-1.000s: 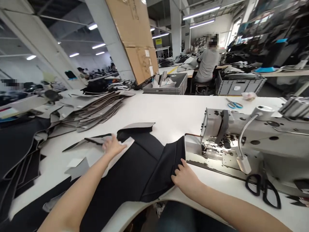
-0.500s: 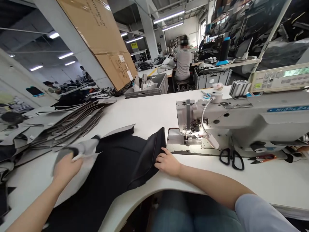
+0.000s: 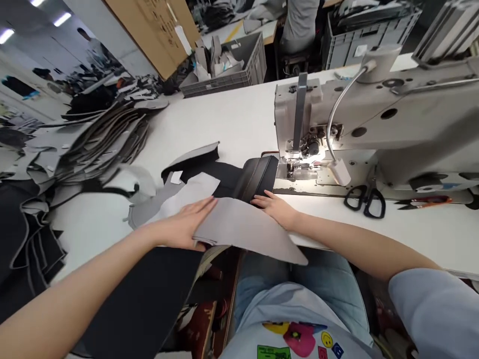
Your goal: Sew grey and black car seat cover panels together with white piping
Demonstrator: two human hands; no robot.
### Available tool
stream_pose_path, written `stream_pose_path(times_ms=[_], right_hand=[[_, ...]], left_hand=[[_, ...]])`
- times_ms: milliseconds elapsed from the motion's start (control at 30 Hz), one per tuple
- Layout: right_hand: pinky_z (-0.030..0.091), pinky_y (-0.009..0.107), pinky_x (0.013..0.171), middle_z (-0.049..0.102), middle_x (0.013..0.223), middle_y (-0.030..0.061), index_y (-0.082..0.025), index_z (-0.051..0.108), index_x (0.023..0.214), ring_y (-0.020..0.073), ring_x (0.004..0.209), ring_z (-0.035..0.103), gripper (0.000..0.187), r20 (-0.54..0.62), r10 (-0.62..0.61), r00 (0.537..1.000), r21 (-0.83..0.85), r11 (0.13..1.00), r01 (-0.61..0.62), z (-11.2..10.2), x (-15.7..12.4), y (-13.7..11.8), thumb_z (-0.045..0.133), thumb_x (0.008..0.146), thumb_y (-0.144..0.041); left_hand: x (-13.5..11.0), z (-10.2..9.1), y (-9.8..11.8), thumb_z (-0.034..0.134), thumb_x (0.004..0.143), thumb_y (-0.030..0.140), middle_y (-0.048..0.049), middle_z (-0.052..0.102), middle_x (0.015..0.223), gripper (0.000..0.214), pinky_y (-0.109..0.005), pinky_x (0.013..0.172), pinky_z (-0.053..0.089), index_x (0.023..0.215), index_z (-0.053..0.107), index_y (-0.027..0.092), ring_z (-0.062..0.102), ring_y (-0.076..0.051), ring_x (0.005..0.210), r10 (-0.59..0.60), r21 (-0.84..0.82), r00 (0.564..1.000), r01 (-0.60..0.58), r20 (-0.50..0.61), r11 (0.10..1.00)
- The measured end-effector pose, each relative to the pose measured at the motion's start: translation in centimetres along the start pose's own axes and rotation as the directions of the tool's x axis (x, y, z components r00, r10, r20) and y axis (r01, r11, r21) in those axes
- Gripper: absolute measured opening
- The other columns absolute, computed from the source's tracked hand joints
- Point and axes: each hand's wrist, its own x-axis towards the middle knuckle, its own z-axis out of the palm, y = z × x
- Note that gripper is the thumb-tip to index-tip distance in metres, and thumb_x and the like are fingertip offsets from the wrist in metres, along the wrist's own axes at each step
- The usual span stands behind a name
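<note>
My left hand (image 3: pixel 183 224) has a light grey fabric panel (image 3: pixel 243 224) between its long, straight fingers and its thumb, which shows at the panel's lower edge. The panel's pointed end hangs past the table edge over my lap. Beneath lies a large black fabric piece (image 3: pixel 149 294) with a stitched black leather-like strip (image 3: pixel 251 177) at its right end. My right hand (image 3: pixel 279 209) rests with its fingers apart on that end, just left of the sewing machine's needle area (image 3: pixel 299 167). Another grey part (image 3: pixel 159 197) with a white label lies left of my left hand.
Black-handled scissors (image 3: pixel 364 199) and orange-handled snips (image 3: pixel 424 202) lie right of my right hand. Stacked fabric pieces (image 3: pixel 105 137) cover the table's left side. A grey crate (image 3: pixel 247 65) stands beyond the white table (image 3: pixel 213 117). Another person (image 3: pixel 301 25) sits behind.
My left hand has moved right, bringing the grey panel over the black piece towards my right hand. My right hand remains at the strip's end. The view has tipped down.
</note>
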Motion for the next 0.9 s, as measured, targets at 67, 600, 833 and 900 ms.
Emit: stream_pose_path(times_ms=[67, 600, 833, 900], right_hand=[[0.027, 0.051, 0.117, 0.053, 0.140, 0.0169, -0.013, 0.060, 0.129, 0.0276, 0.137, 0.042, 0.038, 0.028, 0.029, 0.999, 0.036, 0.999, -0.030, 0.9, 0.1, 0.5, 0.051, 0.093, -0.020], [0.032, 0.052, 0.110, 0.069, 0.108, 0.0139, -0.015, 0.073, 0.099, 0.0296, 0.119, 0.052, 0.025, 0.028, 0.037, 0.999, -0.016, 0.999, -0.037, -0.8, 0.2, -0.8, 0.049, 0.093, -0.018], [0.033, 0.046, 0.103, 0.069, 0.106, 0.0114, -0.016, 0.070, 0.099, 0.0264, 0.108, 0.058, 0.018, -0.199, -0.103, 0.975, -0.062, 0.994, 0.092, -0.8, -0.4, -0.9, 0.055, 0.089, -0.019], [0.037, 0.039, 0.091, 0.069, 0.084, 0.0074, -0.016, 0.067, 0.086, 0.0202, 0.084, 0.061, 0.017, -0.259, -0.179, 0.949, -0.084, 0.983, 0.163, -1.2, -0.6, -1.5, 0.051, 0.089, -0.020]], left_hand=[[1.9, -0.7, 3.8, 0.067, 0.062, 0.045, -0.0089, -0.001, 0.163, 0.117, -0.044, 0.120, 0.012, 0.156, 0.003, 0.023, 0.003, -0.030, 0.151, 0.175, 0.005, 0.984, -0.175, -0.022, 0.984], [3.0, 2.0, -0.9, 0.033, 0.070, -0.001, 0.0109, 0.024, 0.158, 0.087, -0.036, 0.112, 0.039, 0.147, 0.036, 0.039, 0.038, -0.020, 0.141, 0.216, 0.169, 0.965, -0.191, -0.151, 0.967], [-0.9, 10.7, -7.4, 0.040, 0.070, 0.004, -0.0054, 0.042, 0.151, 0.076, -0.044, 0.105, 0.046, 0.143, 0.047, 0.021, 0.043, -0.028, 0.138, -0.049, 0.182, 0.919, 0.130, -0.391, 0.975], [-2.0, 13.2, -8.7, 0.042, 0.069, 0.007, -0.0086, 0.047, 0.147, 0.072, -0.045, 0.108, 0.043, 0.139, 0.052, 0.016, 0.044, -0.029, 0.136, -0.150, 0.079, 0.853, 0.217, -0.500, 0.973]])
